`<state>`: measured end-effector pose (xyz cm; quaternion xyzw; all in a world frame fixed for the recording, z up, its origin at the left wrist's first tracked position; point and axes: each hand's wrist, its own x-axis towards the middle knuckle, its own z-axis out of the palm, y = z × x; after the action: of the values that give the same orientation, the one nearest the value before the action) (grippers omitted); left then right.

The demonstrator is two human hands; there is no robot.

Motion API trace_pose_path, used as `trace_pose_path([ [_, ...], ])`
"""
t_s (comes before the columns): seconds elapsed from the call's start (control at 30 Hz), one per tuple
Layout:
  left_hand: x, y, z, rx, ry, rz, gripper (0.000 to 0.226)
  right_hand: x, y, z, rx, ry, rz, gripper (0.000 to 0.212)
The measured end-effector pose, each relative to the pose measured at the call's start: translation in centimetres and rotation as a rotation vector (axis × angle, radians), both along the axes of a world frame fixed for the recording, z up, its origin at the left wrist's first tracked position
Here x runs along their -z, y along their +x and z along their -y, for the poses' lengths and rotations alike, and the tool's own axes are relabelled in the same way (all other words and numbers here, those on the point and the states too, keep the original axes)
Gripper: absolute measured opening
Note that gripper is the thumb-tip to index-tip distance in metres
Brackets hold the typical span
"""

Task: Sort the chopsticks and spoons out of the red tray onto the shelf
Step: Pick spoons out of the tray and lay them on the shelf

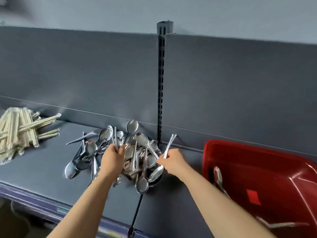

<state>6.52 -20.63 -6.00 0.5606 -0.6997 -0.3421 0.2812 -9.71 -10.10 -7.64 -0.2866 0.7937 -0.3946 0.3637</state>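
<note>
The shelf [51, 162] is a flat, matte, dark grey-blue metal deck with a smooth upright back panel of the same finish and a black slotted upright [160, 86] running down that panel. A heap of spoons [137, 152] lies at the middle of the shelf against its back edge: polished metal, oval bowls, thin tapering handles, crossed at all angles, several bowls reflecting the light. At the left end of the shelf lies a pile of chopsticks [18, 133], pale straight sticks in clear wrappers, mostly parallel, a few laid across the top. The red tray [257, 162] stands at the right end of the shelf, glossy moulded plastic with rounded corners and raised walls; one spoon [218, 176] lies inside near its left wall, and a pale wrapped item near its front wall is too blurred to identify. The left hand [114, 157] is over the left part of the heap, its grip closed around several spoon handles that stand up out of the fist. The right hand [175, 160] is at the right side of the heap, its grip closed on a spoon held bowl down, the handle pointing up towards the back panel.
</note>
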Motion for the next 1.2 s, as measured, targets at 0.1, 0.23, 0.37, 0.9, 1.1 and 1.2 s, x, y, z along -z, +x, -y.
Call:
trace_pose_path([
  [0.1, 1.4, 0.7, 1.8, 0.016, 0.036, 0.026, 0.026, 0.9, 1.1, 1.2, 0.038, 0.031, -0.035, 0.003],
  [0.23, 2.7, 1.4, 3.0, 0.027, 0.063, -0.027, 0.016, 1.5, 2.2, 2.1, 0.099, 0.019, -0.11, 0.009],
  [0.37, 3.2, 1.8, 3.0, 0.057, 0.014, -0.042, 0.009, 1.6, 2.8, 1.9, 0.125, 0.047, -0.168, 0.013],
  [0.9, 2.3, 0.1, 1.6, 0.197, -0.176, -0.074, 0.05, -0.7, 2.1, -2.1, 0.19, -0.054, -0.233, 0.034],
  [1.1, -1.4, -5.2, -3.0, 0.538, -0.237, -0.144, 0.029, -4.3, -2.4, -9.5, 0.208, -0.138, -0.295, 0.022],
  [1.2, -2.6, -9.1, -6.4, 0.778, -0.24, -0.139, 0.027, -5.4, -5.9, -14.7, 0.228, -0.106, -0.271, 0.023],
])
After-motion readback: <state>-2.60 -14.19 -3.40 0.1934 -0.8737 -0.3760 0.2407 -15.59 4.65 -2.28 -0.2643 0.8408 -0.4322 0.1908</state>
